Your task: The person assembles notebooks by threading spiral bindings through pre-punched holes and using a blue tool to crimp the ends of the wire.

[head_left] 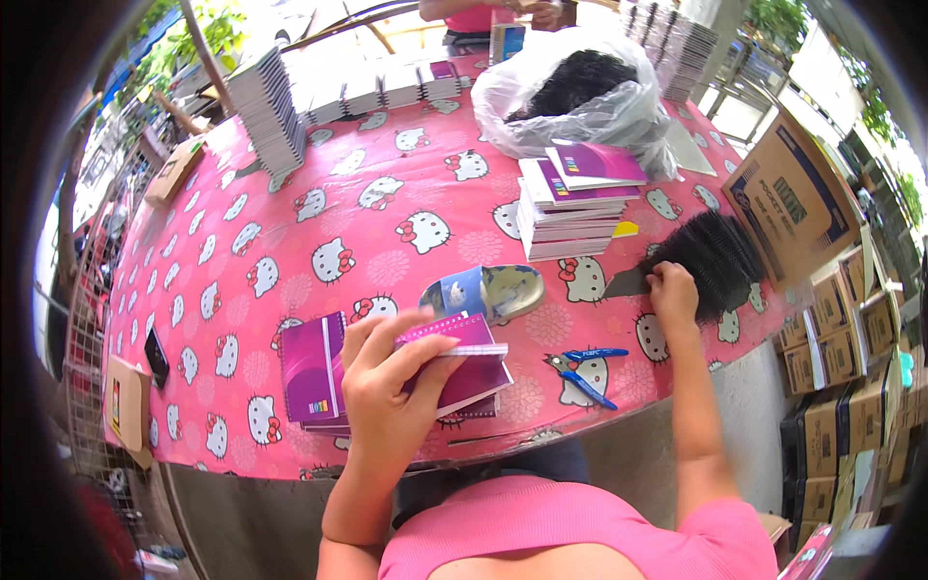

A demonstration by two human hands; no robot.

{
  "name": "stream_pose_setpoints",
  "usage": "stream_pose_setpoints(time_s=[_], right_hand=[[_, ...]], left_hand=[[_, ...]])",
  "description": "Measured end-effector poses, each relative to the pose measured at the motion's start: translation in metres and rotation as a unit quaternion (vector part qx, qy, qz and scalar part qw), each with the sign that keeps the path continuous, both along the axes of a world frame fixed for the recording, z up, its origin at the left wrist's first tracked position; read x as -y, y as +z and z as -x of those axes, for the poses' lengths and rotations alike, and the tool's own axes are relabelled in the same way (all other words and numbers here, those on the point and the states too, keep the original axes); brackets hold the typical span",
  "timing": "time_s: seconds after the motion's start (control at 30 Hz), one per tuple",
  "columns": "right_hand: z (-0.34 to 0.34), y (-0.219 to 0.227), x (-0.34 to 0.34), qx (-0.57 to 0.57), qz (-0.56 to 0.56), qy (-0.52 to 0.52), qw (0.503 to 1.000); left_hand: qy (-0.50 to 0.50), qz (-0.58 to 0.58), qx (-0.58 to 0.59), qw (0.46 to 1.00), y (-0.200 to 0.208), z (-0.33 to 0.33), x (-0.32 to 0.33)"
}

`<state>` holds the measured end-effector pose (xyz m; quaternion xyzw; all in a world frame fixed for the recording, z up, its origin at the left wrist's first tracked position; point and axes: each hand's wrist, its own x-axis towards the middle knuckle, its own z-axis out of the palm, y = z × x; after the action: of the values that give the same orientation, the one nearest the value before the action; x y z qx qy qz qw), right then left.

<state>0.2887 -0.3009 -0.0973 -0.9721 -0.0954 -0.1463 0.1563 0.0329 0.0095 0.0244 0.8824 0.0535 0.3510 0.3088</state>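
My left hand (391, 372) is closed round a purple notebook (474, 367) whose page edges face right; a row of holes runs along its upper edge. Under and beside it lie more purple notebooks (314, 367), the leftmost with a spiral along its side. My right hand (670, 290) reaches out to the right, its fingers pinched at the near left edge of a pile of thin black binding coils (710, 261). What the fingertips hold is too small to make out. A dark flat piece (626, 283) lies just left of them.
Blue-handled pliers (588, 375) and a blue-patterned slipper (483, 293) lie near me. Behind are a notebook stack (575, 208), a plastic bag (503, 106) of black coils and tall notebook stacks (266, 111). A cardboard box (797, 198) stands right. Another person's hands (546, 14) show across the table.
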Motion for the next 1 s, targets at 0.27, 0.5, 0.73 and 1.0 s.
stream_pose_setpoints(time_s=[0.27,0.5,0.73,1.0], right_hand=[[0.086,0.084,-0.086,0.063,-0.218,0.289,0.930],[0.144,0.121,-0.120,-0.029,-0.312,0.400,0.861],[0.133,0.132,-0.122,-0.216,-0.311,0.470,0.797],[0.147,0.126,-0.134,-0.022,-0.201,0.479,0.854]], left_hand=[[-0.037,0.000,-0.003,0.999,-0.003,0.000,-0.007],[-0.031,-0.012,0.021,0.999,-0.007,-0.003,-0.001],[-0.020,-0.011,0.036,0.999,-0.010,-0.002,0.001],[-0.015,0.001,0.035,0.999,-0.014,-0.003,0.001]])
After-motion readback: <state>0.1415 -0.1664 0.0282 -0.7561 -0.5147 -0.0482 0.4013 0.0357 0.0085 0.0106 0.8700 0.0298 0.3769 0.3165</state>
